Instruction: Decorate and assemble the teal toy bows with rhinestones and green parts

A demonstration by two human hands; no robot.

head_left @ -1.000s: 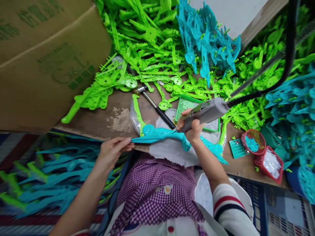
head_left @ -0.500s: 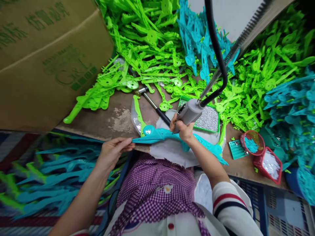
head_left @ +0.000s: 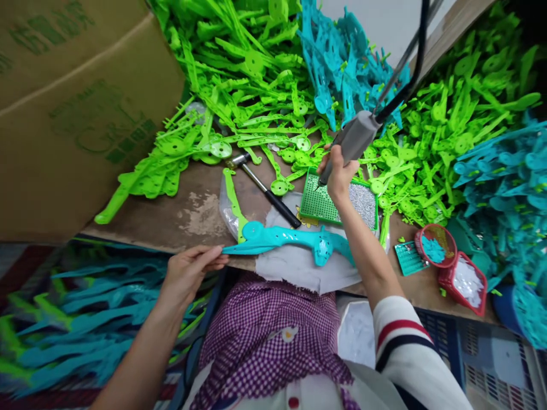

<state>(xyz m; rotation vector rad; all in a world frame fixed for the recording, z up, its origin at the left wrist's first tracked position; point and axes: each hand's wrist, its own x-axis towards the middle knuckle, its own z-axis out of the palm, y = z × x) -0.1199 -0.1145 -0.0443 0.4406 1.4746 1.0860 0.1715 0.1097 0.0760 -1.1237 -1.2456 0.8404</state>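
A long teal plastic part lies across the near edge of the brown table, partly on a white cloth. My left hand pinches its pointed left end at the table edge. My right hand grips a grey powered screwdriver with a black cable running up out of view. Its tip points down onto a green screw tray holding a heap of small silver screws.
A large cardboard box fills the left. Heaps of green parts and teal parts cover the back and right. A hammer lies by the tray. Red baskets sit at the right. Teal parts fill a crate below left.
My right hand lifted the screwdriver off the teal part and carried it back to the green screw tray. My left hand kept its hold on the part's end.
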